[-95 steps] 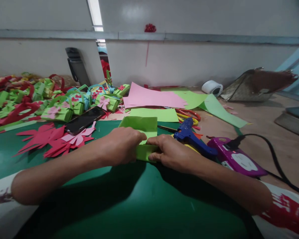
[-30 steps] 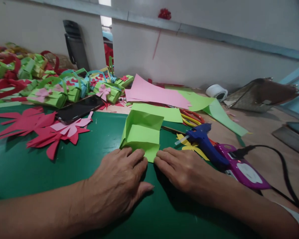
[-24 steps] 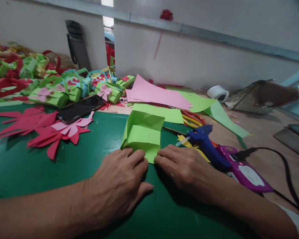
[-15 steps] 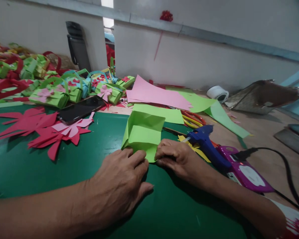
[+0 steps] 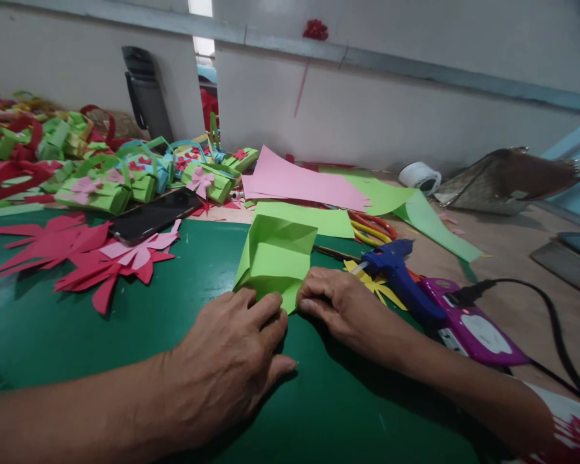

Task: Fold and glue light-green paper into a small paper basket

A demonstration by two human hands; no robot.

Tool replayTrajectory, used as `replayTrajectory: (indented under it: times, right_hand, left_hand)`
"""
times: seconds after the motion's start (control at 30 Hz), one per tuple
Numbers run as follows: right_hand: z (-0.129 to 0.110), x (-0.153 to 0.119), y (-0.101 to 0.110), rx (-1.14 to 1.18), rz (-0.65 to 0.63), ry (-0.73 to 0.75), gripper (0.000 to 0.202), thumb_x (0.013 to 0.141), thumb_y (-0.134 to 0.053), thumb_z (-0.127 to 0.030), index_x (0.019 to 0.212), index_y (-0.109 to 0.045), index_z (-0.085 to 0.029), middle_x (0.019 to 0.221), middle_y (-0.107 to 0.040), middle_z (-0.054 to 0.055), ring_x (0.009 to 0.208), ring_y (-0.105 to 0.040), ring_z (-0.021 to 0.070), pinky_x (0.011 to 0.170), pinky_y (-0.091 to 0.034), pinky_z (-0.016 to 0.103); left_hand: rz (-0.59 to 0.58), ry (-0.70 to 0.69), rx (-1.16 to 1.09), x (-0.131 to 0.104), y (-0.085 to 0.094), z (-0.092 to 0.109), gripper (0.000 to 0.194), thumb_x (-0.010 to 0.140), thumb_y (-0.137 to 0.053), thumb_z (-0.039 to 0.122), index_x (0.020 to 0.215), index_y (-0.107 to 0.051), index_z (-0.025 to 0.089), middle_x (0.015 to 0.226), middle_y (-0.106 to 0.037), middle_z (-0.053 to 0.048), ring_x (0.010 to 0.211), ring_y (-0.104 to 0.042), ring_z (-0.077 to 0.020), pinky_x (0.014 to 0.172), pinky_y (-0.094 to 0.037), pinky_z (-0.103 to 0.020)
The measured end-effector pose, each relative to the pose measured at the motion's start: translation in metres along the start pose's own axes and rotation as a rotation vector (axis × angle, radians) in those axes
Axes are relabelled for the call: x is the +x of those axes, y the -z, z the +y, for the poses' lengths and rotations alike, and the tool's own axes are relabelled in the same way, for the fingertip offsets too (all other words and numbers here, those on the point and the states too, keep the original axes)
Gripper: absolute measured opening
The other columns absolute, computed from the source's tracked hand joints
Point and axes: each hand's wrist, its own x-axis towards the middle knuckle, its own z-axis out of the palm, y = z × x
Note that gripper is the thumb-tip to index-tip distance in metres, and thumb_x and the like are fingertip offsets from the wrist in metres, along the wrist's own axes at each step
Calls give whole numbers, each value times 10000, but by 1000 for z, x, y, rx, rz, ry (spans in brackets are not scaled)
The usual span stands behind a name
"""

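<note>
Near the middle of the green tabletop's far edge, I am steadying a creased green paper under my left hand, thumb spread, while my right hand is pinching its near-right corner. Far and left sides are standing folded; the near end is seemingly awaiting finished folding.
</note>
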Motion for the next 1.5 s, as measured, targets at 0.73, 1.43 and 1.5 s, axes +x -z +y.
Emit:
replayTrajectory:
  times: [0.73, 1.43, 1.5]
  right_hand:
    - [-7, 3, -3, -77, 23, -103, 146, 799, -552, -157, 656, -580, -153, 689, -573, 20, 644, -492, 124, 599, -332, 245]
    - [-1, 2, 1, 99, 9, -109, 187, 777, -462, -21, 676, -516, -168, 699, -530, -8, 652, -454, 109, 595, -305, 231]
    - [-1, 1, 1, 106, -1, -109, 161, 784, -493, -55, 674, -525, -169, 708, -527, -9, 668, -455, 113, 607, -305, 237]
  left_hand:
    - [-3, -20, 23, 0, 0, 0, 311, 919, -385, 391, 1067, -563, 183, 1049, -558, -69, 838, -484, -251, 716, -446, -444]
    - [-56, -48, -24, 0, 2, -4, 345, 917, -370, 408, 1190, -463, 219, 1205, -513, -73, 898, -509, -257, 737, -440, -442]
    - [-49, -59, -17, 0, 1, -5, 373, 913, -379, 415, 1219, -454, 216, 1237, -506, -79, 904, -513, -260, 739, -442, -443]
